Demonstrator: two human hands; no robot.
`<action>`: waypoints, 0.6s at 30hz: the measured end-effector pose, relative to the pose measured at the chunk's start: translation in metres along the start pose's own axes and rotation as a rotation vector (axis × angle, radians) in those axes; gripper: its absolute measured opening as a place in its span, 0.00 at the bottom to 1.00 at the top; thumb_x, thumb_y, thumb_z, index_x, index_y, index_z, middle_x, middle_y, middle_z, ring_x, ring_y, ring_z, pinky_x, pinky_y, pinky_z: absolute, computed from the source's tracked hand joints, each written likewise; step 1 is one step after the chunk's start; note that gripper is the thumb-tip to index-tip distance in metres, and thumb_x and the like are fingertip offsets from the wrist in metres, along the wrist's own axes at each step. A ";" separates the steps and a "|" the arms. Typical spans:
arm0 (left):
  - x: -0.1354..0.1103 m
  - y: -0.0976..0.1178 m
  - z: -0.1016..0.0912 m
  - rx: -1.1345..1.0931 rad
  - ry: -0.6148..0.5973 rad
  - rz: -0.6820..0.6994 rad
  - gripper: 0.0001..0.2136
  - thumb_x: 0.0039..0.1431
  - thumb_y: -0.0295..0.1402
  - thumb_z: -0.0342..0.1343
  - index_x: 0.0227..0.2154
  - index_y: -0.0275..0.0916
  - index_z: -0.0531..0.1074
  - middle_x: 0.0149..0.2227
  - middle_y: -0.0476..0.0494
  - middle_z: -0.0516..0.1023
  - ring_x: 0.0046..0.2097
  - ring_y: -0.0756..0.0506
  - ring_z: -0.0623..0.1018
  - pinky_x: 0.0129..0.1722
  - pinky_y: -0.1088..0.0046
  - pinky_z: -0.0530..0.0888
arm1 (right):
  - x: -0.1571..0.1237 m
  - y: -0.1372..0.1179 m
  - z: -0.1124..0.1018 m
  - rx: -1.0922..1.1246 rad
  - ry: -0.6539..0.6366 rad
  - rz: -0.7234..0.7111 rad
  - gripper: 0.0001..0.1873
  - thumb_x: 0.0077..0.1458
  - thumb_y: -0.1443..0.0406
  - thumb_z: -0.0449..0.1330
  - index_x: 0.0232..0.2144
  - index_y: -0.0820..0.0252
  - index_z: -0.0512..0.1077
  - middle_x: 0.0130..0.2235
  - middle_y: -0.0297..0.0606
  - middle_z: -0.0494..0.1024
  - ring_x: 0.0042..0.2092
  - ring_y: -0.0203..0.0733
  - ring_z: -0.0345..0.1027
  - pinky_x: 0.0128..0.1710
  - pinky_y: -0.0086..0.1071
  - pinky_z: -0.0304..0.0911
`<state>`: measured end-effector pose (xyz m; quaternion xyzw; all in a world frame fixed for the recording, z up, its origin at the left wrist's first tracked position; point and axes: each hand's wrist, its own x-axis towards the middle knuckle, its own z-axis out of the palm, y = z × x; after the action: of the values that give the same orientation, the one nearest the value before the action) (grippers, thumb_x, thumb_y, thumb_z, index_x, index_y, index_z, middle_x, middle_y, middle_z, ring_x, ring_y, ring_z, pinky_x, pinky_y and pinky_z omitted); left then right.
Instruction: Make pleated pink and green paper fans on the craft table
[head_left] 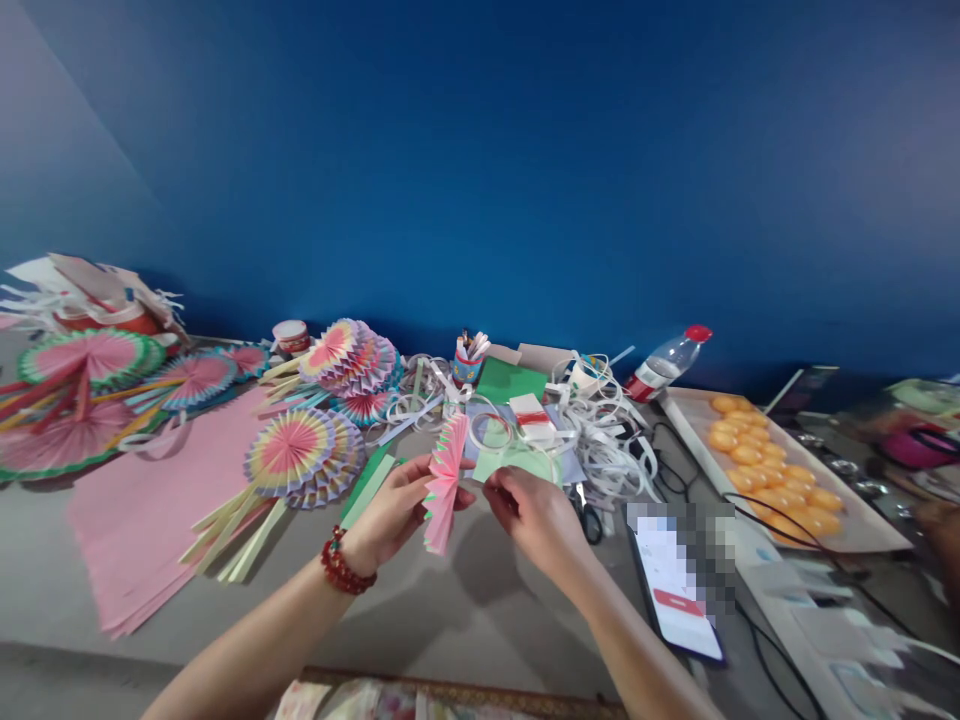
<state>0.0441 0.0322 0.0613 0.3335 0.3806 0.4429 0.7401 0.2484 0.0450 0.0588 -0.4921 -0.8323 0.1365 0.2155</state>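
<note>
My left hand (401,505), with a red bead bracelet on its wrist, is closed around the middle of a pleated pink paper fan (448,480). The fan stands nearly upright, its folds partly spread and green showing along one edge. To its right, my right hand (529,515) has thumb and fingers pinched together, a little apart from the fan. Whatever those fingertips hold, if anything, is too small to make out. Behind the hands lie light green paper (517,463) and a white card wound with red thread (532,416). Black-handled scissors (590,520) rest beyond my right hand.
Finished paper rosettes (296,452) and pink sheets (142,510) lie at left. Tangled white paper strips (607,450) are heaped behind. At right are a bottle (667,365), a phone (675,590), black cables (761,640) and a tray (874,535) of orange balls.
</note>
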 end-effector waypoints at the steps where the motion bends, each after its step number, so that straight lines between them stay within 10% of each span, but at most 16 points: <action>1: 0.000 -0.001 0.000 0.003 -0.013 0.010 0.16 0.51 0.36 0.66 0.42 0.35 0.78 0.30 0.41 0.82 0.32 0.43 0.82 0.33 0.73 0.73 | 0.001 -0.001 0.000 -0.002 -0.011 0.002 0.09 0.62 0.65 0.53 0.31 0.58 0.71 0.30 0.37 0.77 0.31 0.41 0.71 0.30 0.29 0.55; 6: 0.007 -0.010 0.001 0.001 -0.073 0.041 0.09 0.49 0.35 0.66 0.27 0.35 0.73 0.31 0.43 0.81 0.34 0.44 0.81 0.39 0.72 0.73 | 0.006 -0.006 0.004 -0.033 -0.022 -0.029 0.09 0.63 0.66 0.53 0.30 0.57 0.70 0.32 0.37 0.78 0.34 0.42 0.72 0.31 0.29 0.54; 18: 0.023 -0.012 -0.009 0.300 -0.043 0.133 0.09 0.52 0.34 0.62 0.25 0.36 0.68 0.23 0.51 0.71 0.26 0.51 0.71 0.28 0.77 0.65 | 0.005 -0.008 0.018 -0.282 -0.155 -0.048 0.09 0.61 0.70 0.53 0.35 0.59 0.73 0.35 0.42 0.80 0.35 0.45 0.73 0.32 0.32 0.59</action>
<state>0.0487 0.0497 0.0405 0.4742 0.4034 0.4219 0.6591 0.2320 0.0451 0.0480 -0.4853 -0.8690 0.0506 0.0825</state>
